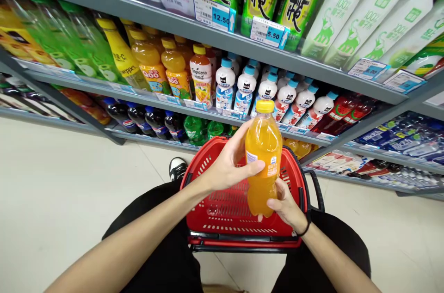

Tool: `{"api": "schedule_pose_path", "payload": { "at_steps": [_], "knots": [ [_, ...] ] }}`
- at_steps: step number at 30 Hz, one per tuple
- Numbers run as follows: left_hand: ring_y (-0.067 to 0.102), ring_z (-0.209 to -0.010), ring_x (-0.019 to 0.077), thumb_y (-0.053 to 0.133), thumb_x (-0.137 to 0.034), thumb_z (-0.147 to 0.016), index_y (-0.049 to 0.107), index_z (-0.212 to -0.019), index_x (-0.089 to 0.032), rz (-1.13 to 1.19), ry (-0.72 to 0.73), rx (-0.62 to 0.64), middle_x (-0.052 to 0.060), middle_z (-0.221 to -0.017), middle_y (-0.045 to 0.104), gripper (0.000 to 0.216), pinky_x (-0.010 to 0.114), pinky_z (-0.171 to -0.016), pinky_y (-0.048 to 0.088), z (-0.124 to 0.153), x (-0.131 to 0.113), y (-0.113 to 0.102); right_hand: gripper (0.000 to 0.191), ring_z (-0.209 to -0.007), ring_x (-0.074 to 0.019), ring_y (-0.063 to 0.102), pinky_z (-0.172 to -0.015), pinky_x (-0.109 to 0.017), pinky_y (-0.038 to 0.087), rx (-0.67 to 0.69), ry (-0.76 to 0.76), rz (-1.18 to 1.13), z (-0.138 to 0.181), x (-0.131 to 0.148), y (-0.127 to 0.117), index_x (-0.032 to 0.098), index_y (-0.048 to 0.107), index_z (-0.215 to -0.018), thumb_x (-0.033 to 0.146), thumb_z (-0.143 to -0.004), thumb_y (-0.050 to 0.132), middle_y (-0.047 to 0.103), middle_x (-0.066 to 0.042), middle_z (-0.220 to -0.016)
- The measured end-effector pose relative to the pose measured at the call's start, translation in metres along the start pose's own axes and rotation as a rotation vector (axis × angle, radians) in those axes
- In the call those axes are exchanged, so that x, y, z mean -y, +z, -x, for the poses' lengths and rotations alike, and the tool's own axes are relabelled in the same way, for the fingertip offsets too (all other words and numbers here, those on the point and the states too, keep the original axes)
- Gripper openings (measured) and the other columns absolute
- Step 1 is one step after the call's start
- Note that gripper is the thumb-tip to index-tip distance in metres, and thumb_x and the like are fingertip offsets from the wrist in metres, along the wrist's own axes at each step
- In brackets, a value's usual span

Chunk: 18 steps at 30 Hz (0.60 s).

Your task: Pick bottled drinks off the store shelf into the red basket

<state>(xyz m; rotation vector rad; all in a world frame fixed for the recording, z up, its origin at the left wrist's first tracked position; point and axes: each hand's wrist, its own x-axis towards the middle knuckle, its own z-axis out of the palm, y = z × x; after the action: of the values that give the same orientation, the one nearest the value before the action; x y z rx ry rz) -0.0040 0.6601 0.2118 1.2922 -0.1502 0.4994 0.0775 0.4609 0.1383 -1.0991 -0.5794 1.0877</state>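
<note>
A clear plastic bottle of orange soda (264, 145) with a yellow cap stands nearly upright over a red shopping basket (194, 219). My left hand (232, 159) wraps its upper left side, the thumb lying across the label. Lower down, my right hand (286, 203) holds the bottle near its base, with a black band at the wrist. Through the gap around the bottle, the basket's slotted floor shows; the bottle covers part of it. The basket sits between my knees.
Ahead are drink shelves (166, 11) with price tags. White blue-capped bottles (246, 85) and a Tropicana bottle (201, 76) stand on the middle shelf, cola bottles (138, 119) below. The basket's black handle (316, 191) sticks out to the right. Pale floor tiles (52, 182) lie around.
</note>
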Motion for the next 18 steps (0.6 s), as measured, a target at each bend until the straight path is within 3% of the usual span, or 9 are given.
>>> {"api": "schedule_pose_path", "payload": {
  "at_steps": [3,6,9,11,14,18],
  "knots": [
    [0.06,-0.135,0.0293,0.085,-0.034,-0.082,0.044,-0.15,-0.029,0.001,0.036,-0.095,0.01,-0.15,0.059,0.08,0.043,-0.115,0.05,-0.001,0.005,0.003,0.064,-0.086,-0.0257,0.075,-0.05,-0.028,0.062,0.039,0.011,-0.087,0.002,-0.003,-0.001,0.023,0.065,-0.129,0.054,-0.078,0.089,0.073,-0.011,-0.112],
    [0.067,-0.119,0.0257,0.089,-0.032,-0.078,0.046,-0.142,-0.029,-0.016,0.041,-0.127,0.007,-0.136,0.066,0.077,0.039,-0.103,0.057,-0.001,0.006,0.005,0.061,-0.072,-0.0207,0.073,-0.042,-0.022,0.055,0.092,0.033,-0.145,0.002,-0.007,-0.003,0.021,0.065,-0.127,0.057,-0.082,0.085,0.074,-0.011,-0.102],
    [0.069,-0.109,0.0249,0.092,-0.034,-0.074,0.045,-0.131,-0.028,-0.063,0.031,-0.174,0.007,-0.124,0.068,0.074,0.039,-0.096,0.058,-0.001,0.005,0.006,0.063,-0.065,-0.0195,0.071,-0.037,-0.018,0.047,0.042,0.045,-0.156,0.002,-0.013,-0.004,0.02,0.065,-0.127,0.063,-0.083,0.08,0.074,-0.011,-0.098],
    [0.068,-0.113,0.0268,0.095,-0.034,-0.07,0.043,-0.128,-0.027,-0.103,0.026,-0.211,0.007,-0.126,0.067,0.078,0.041,-0.1,0.057,-0.001,0.004,0.005,0.063,-0.07,-0.0222,0.073,-0.042,-0.021,0.051,-0.012,0.053,-0.172,0.002,-0.018,-0.004,0.019,0.066,-0.123,0.069,-0.086,0.073,0.074,-0.013,-0.098],
    [0.067,-0.119,0.0284,0.095,-0.032,-0.068,0.04,-0.125,-0.028,-0.125,0.017,-0.144,0.008,-0.13,0.065,0.079,0.043,-0.103,0.056,-0.001,0.0,0.0,0.066,-0.071,-0.0232,0.073,-0.045,-0.024,0.052,0.011,0.111,-0.235,0.002,-0.022,-0.002,0.015,0.069,-0.111,0.076,-0.088,0.063,0.074,-0.014,-0.095],
    [0.068,-0.124,0.0272,0.087,-0.03,-0.078,0.042,-0.123,-0.027,-0.082,0.024,0.032,0.01,-0.138,0.065,0.064,0.042,-0.106,0.055,-0.001,-0.004,-0.009,0.082,-0.062,-0.0226,0.068,-0.03,-0.018,0.033,0.151,0.271,-0.365,0.004,-0.024,-0.003,0.012,0.066,-0.106,0.088,-0.081,0.05,0.071,-0.015,-0.087]
  ]
}}
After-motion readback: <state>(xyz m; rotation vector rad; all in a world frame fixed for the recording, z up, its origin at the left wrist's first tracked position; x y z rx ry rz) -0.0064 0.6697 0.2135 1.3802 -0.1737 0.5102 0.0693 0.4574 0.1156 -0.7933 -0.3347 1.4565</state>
